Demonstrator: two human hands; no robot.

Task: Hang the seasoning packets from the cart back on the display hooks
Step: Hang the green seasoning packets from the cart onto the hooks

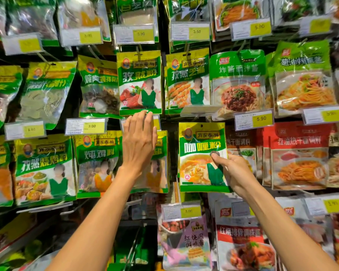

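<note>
Pinching a green-and-yellow curry packet (pixel 202 153) at its right edge between thumb and fingers, the right hand (pixel 234 172) holds it upright in front of the display, with red packets (pixel 299 165) hanging just to its right. The packet's top hole appears to be off any hook. The left hand (pixel 139 137) reaches up with fingers nearly straight, grasping nothing. Its fingertips lie at the lower edge of a hanging cumin packet (pixel 139 83), covering a price tag (pixel 157 123) there.
</note>
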